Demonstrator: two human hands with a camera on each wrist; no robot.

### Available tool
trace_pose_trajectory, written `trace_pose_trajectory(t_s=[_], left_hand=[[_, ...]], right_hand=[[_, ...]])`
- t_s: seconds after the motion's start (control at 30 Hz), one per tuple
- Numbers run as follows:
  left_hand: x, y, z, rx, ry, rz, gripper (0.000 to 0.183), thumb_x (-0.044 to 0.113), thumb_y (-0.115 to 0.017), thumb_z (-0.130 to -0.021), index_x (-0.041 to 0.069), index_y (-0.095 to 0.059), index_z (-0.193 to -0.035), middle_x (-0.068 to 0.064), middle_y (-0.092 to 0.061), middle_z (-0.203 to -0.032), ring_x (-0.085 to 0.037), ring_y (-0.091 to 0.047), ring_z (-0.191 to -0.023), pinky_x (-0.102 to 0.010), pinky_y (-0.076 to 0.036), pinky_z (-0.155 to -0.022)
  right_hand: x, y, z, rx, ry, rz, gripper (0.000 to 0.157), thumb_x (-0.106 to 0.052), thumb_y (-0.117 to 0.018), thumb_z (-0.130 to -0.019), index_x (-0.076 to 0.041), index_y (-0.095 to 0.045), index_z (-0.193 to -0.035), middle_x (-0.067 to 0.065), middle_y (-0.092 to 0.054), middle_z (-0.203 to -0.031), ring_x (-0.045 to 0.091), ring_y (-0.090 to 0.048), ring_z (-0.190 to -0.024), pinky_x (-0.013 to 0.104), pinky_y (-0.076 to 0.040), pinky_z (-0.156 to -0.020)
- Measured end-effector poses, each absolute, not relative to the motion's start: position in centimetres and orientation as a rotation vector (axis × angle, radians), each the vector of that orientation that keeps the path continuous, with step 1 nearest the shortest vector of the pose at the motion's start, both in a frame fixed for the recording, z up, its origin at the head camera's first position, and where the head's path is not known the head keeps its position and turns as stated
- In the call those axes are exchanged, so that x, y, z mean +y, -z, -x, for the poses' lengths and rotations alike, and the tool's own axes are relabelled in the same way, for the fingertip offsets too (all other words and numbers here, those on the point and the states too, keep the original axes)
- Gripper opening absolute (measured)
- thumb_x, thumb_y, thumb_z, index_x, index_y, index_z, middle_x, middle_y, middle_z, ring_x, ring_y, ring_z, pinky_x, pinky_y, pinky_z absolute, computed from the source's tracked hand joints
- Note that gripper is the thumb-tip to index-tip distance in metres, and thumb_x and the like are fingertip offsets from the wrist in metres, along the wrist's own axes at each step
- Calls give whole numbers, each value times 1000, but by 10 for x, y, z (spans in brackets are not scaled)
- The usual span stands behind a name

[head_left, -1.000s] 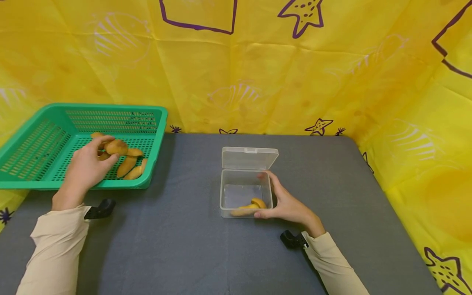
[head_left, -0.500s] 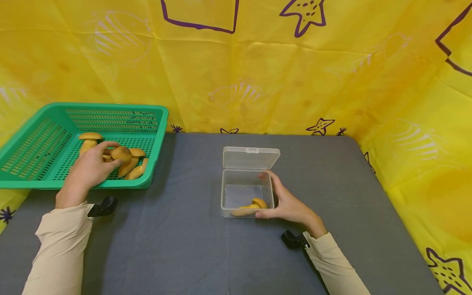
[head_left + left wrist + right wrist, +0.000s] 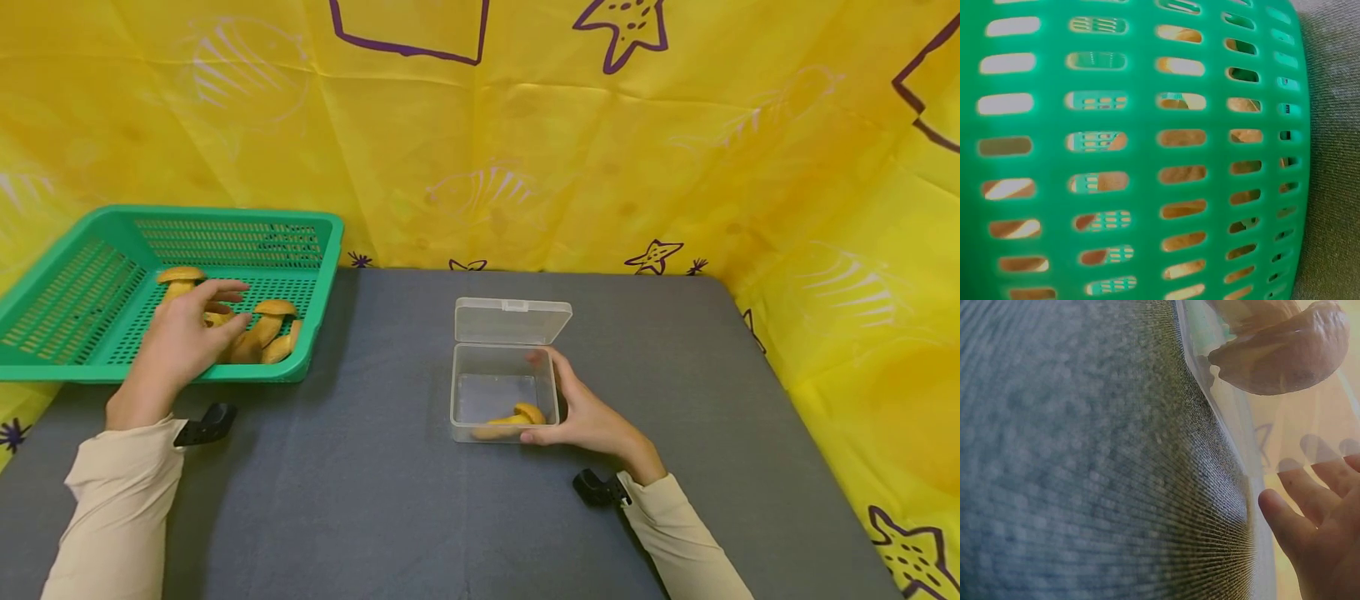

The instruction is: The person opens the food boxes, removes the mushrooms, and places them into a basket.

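Note:
My left hand [image 3: 180,333] is over the green basket [image 3: 330,275], fingers and thumb spread apart with no mushroom pinched between them. Below and around it lie several yellow-brown mushrooms; one with a broad cap [image 3: 274,308] is right of the fingertips, another mushroom [image 3: 180,279] behind the hand. The hand partly hides the rest. My right hand [image 3: 588,417] holds the clear plastic box [image 3: 459,392] at its right side, thumb at the front and fingers toward the back. Its lid [image 3: 512,321] stands raised. One mushroom [image 3: 527,413] lies inside, seen close in the right wrist view.
A grey cloth [image 3: 360,500] covers the table. Behind it and to the right hangs a yellow printed curtain [image 3: 480,125]. The basket's slotted wall [image 3: 1147,119] fills most of the left wrist view, with mushrooms showing through the slots.
The mushroom that my left hand pinched has been lowered and let go among the others in the basket. The fingers have spread apart. My right hand keeps its hold on the box.

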State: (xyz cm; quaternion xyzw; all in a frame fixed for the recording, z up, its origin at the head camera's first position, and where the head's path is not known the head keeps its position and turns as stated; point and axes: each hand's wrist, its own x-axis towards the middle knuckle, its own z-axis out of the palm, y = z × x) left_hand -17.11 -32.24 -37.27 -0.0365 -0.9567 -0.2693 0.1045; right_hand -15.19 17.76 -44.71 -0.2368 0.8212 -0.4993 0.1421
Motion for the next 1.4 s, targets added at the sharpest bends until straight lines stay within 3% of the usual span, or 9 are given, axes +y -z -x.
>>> trace_pose_trajectory(t_s=[0.13, 0.2, 0.27, 0.67, 0.8, 0.9, 0.97, 1.23, 1.4], left_hand=[[-321, 373, 169, -2714, 794, 176, 40, 8, -69, -90, 3, -61, -129, -24, -67, -119, 11, -53, -89, -17, -38, -71], [-318, 373, 168, -2687, 807, 203, 39, 7, -69, -90, 4, -62, -128, -23, -67, -118, 25, -39, -87, -13, -37, -70], [-314, 371, 166, -2665, 821, 228, 38, 6, -69, -90, 4, -63, -127, -24, -68, -117, 29, -36, -87, -13, -37, -71], [-271, 360, 156, -2618, 830, 421, 38, 3, -72, -87, 4, -65, -124, -18, -70, -113, 27, -40, -91, -6, -39, -76], [-258, 357, 150, -2637, 765, 444, 40, 6, -73, -87, 9, -65, -126, -16, -71, -110, -2, -64, -87, -12, -42, -72], [-248, 355, 147, -2616, 751, 497, 41, 3, -74, -85, 7, -66, -125, -15, -71, -111, -27, -65, -90, -19, -41, -73], [-241, 355, 147, -2582, 778, 563, 41, 0, -76, -83, 5, -66, -123, -14, -71, -111, -26, -63, -93, -17, -41, -77], [-211, 355, 143, -2607, 789, 691, 40, 2, -75, -84, 6, -66, -123, -13, -71, -116, -29, -66, -105, -46, -52, -85], [-196, 359, 143, -2632, 808, 747, 37, 3, -74, -86, 7, -67, -122, -11, -70, -117, -28, -65, -109, -47, -52, -90]], right_hand=[[178, 447, 152, 2373, 1439, 687, 108, -26, -90, -71, -23, -19, -152, 7, -33, -155, 30, -34, -142, 57, -27, -115], [178, 446, 151, 2371, 1440, 691, 107, -26, -90, -72, -23, -19, -152, 7, -33, -154, 30, -34, -142, 57, -28, -115], [178, 446, 151, 2368, 1441, 698, 106, -26, -90, -72, -24, -19, -152, 8, -33, -154, 30, -34, -142, 58, -28, -115], [177, 447, 151, 2370, 1430, 713, 105, -26, -89, -72, -23, -20, -151, 8, -33, -154, 30, -34, -142, 58, -28, -115], [177, 447, 152, 2374, 1429, 720, 104, -26, -89, -72, -22, -21, -150, 8, -33, -153, 30, -34, -142, 57, -28, -114], [177, 447, 153, 2378, 1433, 730, 104, -26, -90, -72, -22, -22, -150, 8, -34, -152, 30, -36, -141, 57, -29, -114], [177, 447, 153, 2380, 1436, 737, 104, -25, -90, -71, -22, -22, -150, 8, -35, -152, 30, -37, -140, 57, -29, -114], [177, 447, 152, 2397, 1441, 728, 106, -25, -91, -70, -25, -22, -150, 7, -36, -151, 29, -39, -139, 56, -31, -113], [177, 446, 152, 2399, 1437, 723, 105, -26, -91, -70, -25, -23, -150, 8, -36, -151, 29, -39, -139, 56, -31, -112]])
